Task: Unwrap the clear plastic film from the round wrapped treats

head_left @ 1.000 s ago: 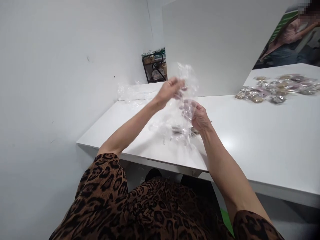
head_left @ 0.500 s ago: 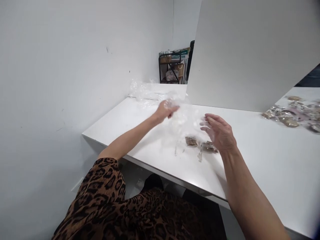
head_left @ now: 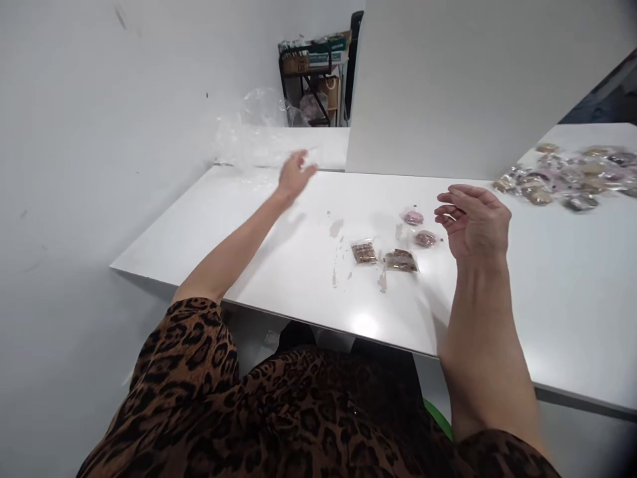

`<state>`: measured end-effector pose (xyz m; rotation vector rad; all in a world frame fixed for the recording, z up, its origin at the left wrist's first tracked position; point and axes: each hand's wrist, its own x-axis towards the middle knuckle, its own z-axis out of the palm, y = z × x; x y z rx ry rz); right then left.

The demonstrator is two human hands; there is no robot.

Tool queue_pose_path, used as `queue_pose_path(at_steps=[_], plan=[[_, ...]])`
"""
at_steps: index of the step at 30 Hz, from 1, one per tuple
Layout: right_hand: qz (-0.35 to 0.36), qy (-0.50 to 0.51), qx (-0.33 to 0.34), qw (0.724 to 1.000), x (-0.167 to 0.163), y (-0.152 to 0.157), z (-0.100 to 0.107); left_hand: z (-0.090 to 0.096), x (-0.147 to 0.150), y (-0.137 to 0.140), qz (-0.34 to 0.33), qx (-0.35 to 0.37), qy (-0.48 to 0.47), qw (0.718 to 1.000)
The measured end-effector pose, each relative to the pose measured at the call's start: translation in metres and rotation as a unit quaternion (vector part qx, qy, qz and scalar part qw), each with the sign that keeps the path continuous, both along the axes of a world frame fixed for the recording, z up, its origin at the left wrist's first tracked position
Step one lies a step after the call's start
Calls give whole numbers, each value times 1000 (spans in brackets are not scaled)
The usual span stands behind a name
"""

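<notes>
While the left hand [head_left: 295,176] hangs over the white table [head_left: 497,318], thumb spread wide from blurred fingers, I see nothing in its grip. The right hand [head_left: 472,219] is loosely curled, no object showing, beside two small round packets, one pink [head_left: 413,218], one brownish [head_left: 425,239]; two square brown packets [head_left: 365,252] lie nearer the table's edge. The clear plastic [head_left: 253,133], between both hands a second ago, now sits against the wall [head_left: 124,146]; I can't tell one piece from several. Rightward, a heap of packets [head_left: 572,176] runs out of sight.
</notes>
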<state>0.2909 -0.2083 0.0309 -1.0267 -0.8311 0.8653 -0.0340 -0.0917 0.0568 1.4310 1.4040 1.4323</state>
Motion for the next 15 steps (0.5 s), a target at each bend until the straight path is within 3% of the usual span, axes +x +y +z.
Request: queue_pose_path(at_steps=[2, 4, 6, 8, 11, 15], plan=[[-20, -71, -23, 997, 9, 1, -3, -21, 32, -44, -174, -28, 144, 974], [-28, -162, -71, 984, 19, 3, -7, -36, 57, -82, -288, -56, 280, 914], [-33, -271, -138, 952, 30, 6, -13, -44, 76, -107, -333, -73, 389, 856], [-29, -366, -211, 906, 39, 10, -19, -49, 88, -119, -340, -69, 453, 822], [11, -436, -286, 853, 44, 14, -27, -54, 96, -120, -328, -47, 466, 820], [53, -466, -314, 826, 40, 18, -34, -58, 96, -112, -313, -60, 446, 837]])
